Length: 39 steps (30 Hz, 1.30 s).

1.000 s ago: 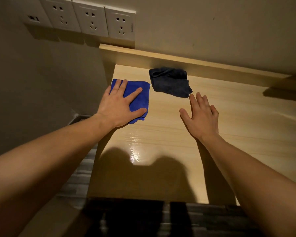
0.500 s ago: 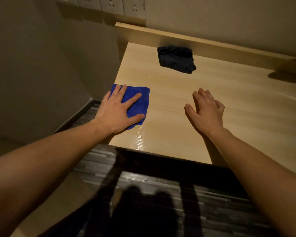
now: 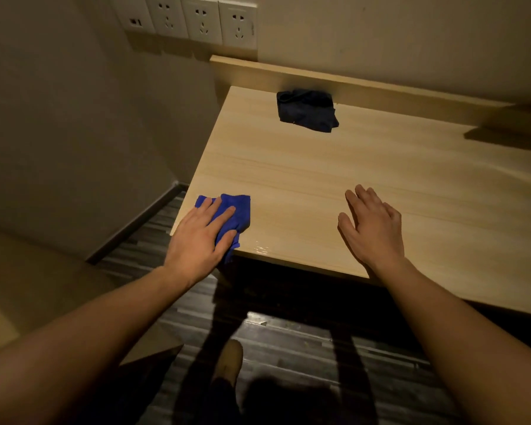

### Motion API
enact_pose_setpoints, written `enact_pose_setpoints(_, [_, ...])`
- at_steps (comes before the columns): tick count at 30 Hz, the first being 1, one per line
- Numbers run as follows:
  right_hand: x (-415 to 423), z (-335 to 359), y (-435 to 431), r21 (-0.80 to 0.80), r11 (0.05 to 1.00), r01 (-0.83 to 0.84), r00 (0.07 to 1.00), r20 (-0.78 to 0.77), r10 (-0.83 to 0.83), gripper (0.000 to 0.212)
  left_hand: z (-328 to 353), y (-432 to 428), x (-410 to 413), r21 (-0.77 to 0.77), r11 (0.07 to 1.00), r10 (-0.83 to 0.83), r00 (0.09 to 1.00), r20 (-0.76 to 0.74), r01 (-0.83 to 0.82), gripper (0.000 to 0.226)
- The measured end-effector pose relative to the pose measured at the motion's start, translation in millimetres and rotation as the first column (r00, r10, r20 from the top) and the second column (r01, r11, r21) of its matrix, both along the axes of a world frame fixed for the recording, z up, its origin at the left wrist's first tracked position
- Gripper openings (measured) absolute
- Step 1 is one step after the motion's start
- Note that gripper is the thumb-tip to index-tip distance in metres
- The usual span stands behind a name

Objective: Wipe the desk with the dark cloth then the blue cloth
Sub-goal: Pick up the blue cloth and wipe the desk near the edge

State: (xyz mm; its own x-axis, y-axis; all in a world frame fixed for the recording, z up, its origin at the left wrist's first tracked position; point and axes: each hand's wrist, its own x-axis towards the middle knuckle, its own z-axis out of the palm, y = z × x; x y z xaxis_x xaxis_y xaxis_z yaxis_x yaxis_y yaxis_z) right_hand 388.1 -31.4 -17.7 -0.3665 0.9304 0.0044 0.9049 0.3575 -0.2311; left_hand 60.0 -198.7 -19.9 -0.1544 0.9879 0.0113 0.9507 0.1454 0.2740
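Your left hand [image 3: 201,237] lay palm down on the blue cloth [image 3: 239,210] at the near left corner of the surface [image 3: 319,167]. Its grip was apart: the fingers stretched out straight across the fabric and the thumb lay flat along the cloth's near side, so you were pressing on the cloth rather than clutching it. The cloth was bunched under your palm, and a fold of it hung just over the near edge.

Your right hand [image 3: 373,228] was palm down over the surface near the near edge, well apart from the blue cloth. Its grip was also apart, with the fingers straight and close together, and it held nothing. Whether the palm actually touched the wood I cannot tell.

The dark cloth [image 3: 305,110] sat crumpled at the far side of the surface, touching the raised back ledge [image 3: 411,93], well apart from both of your hands.

A small wet sheen [image 3: 259,249] glinted on the wood just beside the blue cloth, at the near edge. A row of four wall sockets [image 3: 203,19] was set in the wall above the far left corner. Below the surface lay a dark plank floor [image 3: 288,342], and the toe of a light shoe [image 3: 227,360] showed there between your forearms.
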Motion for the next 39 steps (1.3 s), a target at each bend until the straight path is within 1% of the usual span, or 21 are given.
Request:
enact_pose_setpoints(2, [0,-1,-1,0.004,1.0,0.003,1.0,-0.009,-0.003,0.057,-1,-9,10,0.053,0.998,0.025,0.999,0.042,-0.027,0.062])
enact_pose_setpoints(4, [1,-1,-1,0.006,1.0,0.002,1.0,-0.011,-0.002,0.056,2,-19,23,0.073,0.997,0.022,0.996,0.092,-0.029,0.057])
enact_pose_setpoints(5, [1,-1,0,0.005,1.0,0.002,1.0,-0.011,-0.002,0.056,7,-22,30,0.079,0.996,0.016,0.99,0.139,-0.027,0.054])
enact_pose_setpoints(7, [1,-1,0,-0.006,1.0,0.009,1.0,-0.01,-0.009,0.056,24,-20,41,0.069,0.997,0.019,0.953,0.302,-0.042,0.047])
enact_pose_setpoints(9, [0,-1,0,-0.013,1.0,0.015,1.0,-0.006,-0.015,0.056,45,-2,47,0.007,0.999,0.038,0.874,0.484,-0.047,0.045])
enact_pose_setpoints(10, [1,-2,2,-0.017,1.0,0.02,1.0,-0.005,-0.02,0.056,54,17,47,0.003,0.999,0.027,0.846,0.533,-0.034,0.045])
enact_pose_setpoints(11, [0,-1,2,-0.02,1.0,0.018,1.0,-0.003,-0.018,0.057,61,37,46,0.031,0.999,0.006,0.842,0.54,-0.027,0.047])
enact_pose_setpoints(14, [-1,0,2,-0.028,0.999,0.017,1.0,0.006,-0.017,0.058,74,120,40,0.123,0.992,-0.06,0.896,0.44,0.007,0.045])
enact_pose_setpoints(16, [-1,0,2,-0.031,0.999,0.02,1.0,0.01,-0.02,0.059,77,182,38,0.168,0.984,-0.102,0.945,0.312,0.05,0.044])
enact_pose_setpoints(18, [-1,0,3,-0.039,0.999,0.021,1.0,0.014,-0.02,0.059,73,239,38,0.183,0.979,-0.122,0.979,0.165,0.091,0.045])
enact_pose_setpoints(19, [-1,0,4,-0.045,0.999,0.023,1.0,0.012,-0.022,0.06,67,262,38,0.154,0.982,-0.124,0.987,0.101,0.108,0.048])
enact_pose_setpoints(21, [-1,-2,6,-0.043,0.999,0.033,0.999,-0.014,-0.034,0.062,46,292,39,0.003,0.985,-0.17,0.985,-0.003,0.17,0.06])
enact_pose_setpoints(22, [-1,-3,7,-0.03,0.999,0.038,0.999,-0.033,-0.039,0.062,33,298,39,-0.066,0.976,-0.21,0.977,-0.038,0.207,0.066])
enact_pose_setpoints(23, [-1,-5,7,-0.014,0.999,0.043,0.998,-0.05,-0.044,0.063,20,300,39,-0.096,0.968,-0.237,0.97,-0.061,0.231,0.069])
enact_pose_setpoints(26, [-1,-7,9,0.015,0.999,0.037,0.998,-0.053,-0.036,0.064,3,294,39,-0.074,0.969,-0.242,0.966,-0.092,0.236,0.072])
enact_pose_setpoints(29, [-4,-3,10,0.02,0.999,0.033,0.999,-0.015,-0.033,0.064,3,286,37,-0.087,0.964,-0.258,0.962,-0.09,0.251,0.072])
enact_pose_setpoints(32, [-5,-2,10,0.031,0.998,0.047,0.999,-0.012,-0.047,0.063,3,273,37,-0.097,0.963,-0.261,0.961,-0.089,0.252,0.073])
enact_pose_setpoints(36, [-4,-4,8,0.029,0.999,0.04,0.998,-0.044,-0.038,0.063,5,261,41,-0.126,0.962,-0.25,0.966,-0.069,0.24,0.076])
enact_pose_setpoints(39, [-3,-1,8,-0.003,1.0,0.029,0.999,-0.025,-0.029,0.062,6,249,46,-0.132,0.966,-0.233,0.97,-0.066,0.223,0.077])
